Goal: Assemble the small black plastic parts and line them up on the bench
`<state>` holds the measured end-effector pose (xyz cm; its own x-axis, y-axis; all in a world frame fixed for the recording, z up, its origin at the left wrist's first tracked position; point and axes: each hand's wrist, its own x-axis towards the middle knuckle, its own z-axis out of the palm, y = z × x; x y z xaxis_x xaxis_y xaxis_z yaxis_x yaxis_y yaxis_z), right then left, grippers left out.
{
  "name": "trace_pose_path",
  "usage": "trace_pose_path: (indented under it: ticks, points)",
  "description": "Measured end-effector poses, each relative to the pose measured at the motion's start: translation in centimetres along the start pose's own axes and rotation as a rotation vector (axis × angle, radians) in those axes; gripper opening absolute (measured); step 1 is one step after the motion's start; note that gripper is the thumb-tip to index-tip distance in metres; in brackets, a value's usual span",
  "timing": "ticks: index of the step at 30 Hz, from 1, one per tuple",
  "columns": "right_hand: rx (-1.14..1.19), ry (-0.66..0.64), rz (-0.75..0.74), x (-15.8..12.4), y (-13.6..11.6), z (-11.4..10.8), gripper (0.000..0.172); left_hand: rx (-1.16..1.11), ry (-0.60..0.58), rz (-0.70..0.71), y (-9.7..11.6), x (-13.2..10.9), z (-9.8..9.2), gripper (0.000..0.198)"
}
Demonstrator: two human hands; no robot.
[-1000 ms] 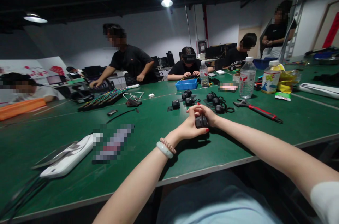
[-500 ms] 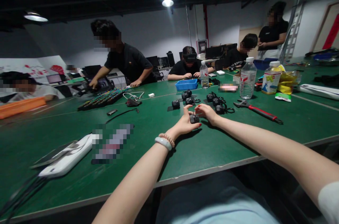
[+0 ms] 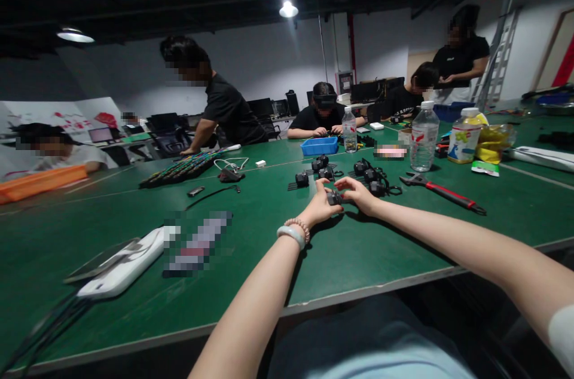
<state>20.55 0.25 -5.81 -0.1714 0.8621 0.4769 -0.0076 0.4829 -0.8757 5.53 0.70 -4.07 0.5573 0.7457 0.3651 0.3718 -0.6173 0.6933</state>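
Hands meet over the green counter (image 3: 251, 211), both stretched well out from the near edge. Left hand (image 3: 319, 207), bead bracelet and pale bangle at its wrist, has its fingers closed round a small black part (image 3: 334, 197), thumb and fingertips pinching it from the left. Right hand (image 3: 359, 192) comes in from the other side, its fingers also closed on the same part, red nails showing. The part sits between the two hands, at or just above the counter surface; cannot tell if it touches. Just beyond lie more black parts (image 3: 370, 174) of the same kind, in a loose cluster. A red-handled wrench (image 3: 442, 190) lies to the right, a clear water bottle (image 3: 424, 135) behind it. Other people work at the far side.
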Motion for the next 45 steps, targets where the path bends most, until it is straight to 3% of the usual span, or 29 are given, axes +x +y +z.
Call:
trace_pose_path:
  ticks: [5, 9, 20, 36, 45]
  points:
    - [-0.413, -0.045, -0.327, -0.7, -1.6, -0.1, 0.041, 0.003, -0.016, 0.004, 0.1, 0.2, -0.2, 0.066]
    - [-0.545, -0.065, -0.435, -1.1, -2.4, -0.3, 0.042, -0.029, -0.058, -0.009, 0.3, -0.2, -0.6, 0.065]
    - [-0.574, -0.193, -0.456, -1.7, -2.6, -0.4, 0.034, -0.119, -0.109, -0.077, 1.3, -1.1, -1.0, 0.068]
    - [-0.580, -0.153, -0.495, -1.3, -1.9, -0.4, 0.031, -0.070, -0.114, -0.067, 1.4, -1.1, -1.0, 0.068]
    - [-0.526, -0.142, -0.428, -1.4, -2.0, -0.4, 0.031, -0.035, -0.135, -0.042, 1.1, -1.0, -1.1, 0.069]
